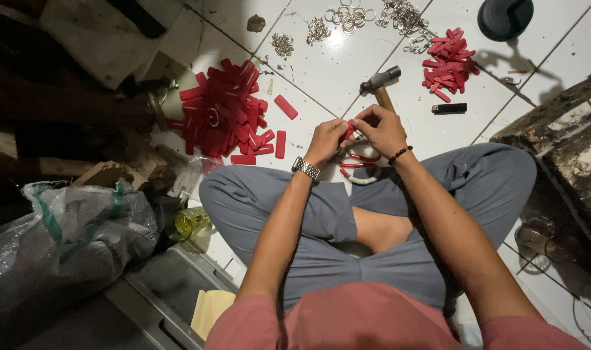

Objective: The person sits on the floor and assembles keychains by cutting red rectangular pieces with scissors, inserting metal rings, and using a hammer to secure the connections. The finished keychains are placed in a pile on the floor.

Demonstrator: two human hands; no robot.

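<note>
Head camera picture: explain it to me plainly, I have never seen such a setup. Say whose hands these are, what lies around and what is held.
There is no machine here. The single picture comes from a camera on a person's head, looking down at their own crossed legs on a white tiled floor. The left hand and right hand meet over the knees and pinch a small red strip between them. Just beyond the hands lies a hammer. On the floor are a big pile of red strips, a smaller pile, metal rings and a black lighter.
</note>
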